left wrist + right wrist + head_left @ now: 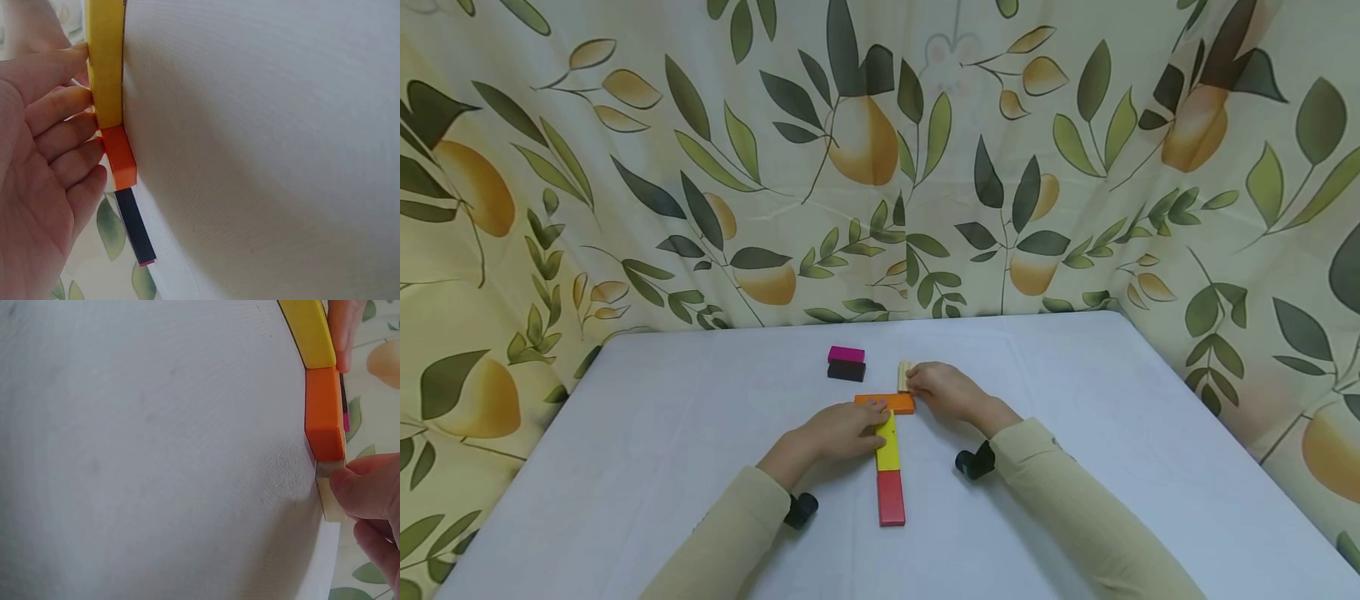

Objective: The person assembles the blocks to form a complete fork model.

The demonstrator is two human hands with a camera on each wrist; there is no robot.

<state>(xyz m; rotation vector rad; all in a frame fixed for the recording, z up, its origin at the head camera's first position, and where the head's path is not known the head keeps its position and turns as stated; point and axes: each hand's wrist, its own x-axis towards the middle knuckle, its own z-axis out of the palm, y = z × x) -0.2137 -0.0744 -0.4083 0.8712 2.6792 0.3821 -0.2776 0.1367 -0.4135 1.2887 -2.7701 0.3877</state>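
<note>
In the head view a red block and a yellow block lie end to end in a column. Across the column's far end sits an orange block. My left hand rests over the yellow and orange blocks, its fingertips against their sides and the fingers loosely extended. My right hand pinches a plain wooden block between thumb and fingers. That block stands behind the orange block's right end, and in the right wrist view the plain wooden block meets the orange one.
Farther back, left of the plain block, a black block lies in front of a magenta block. A white cloth covers the table. Behind it hangs a curtain printed with leaves and fruit.
</note>
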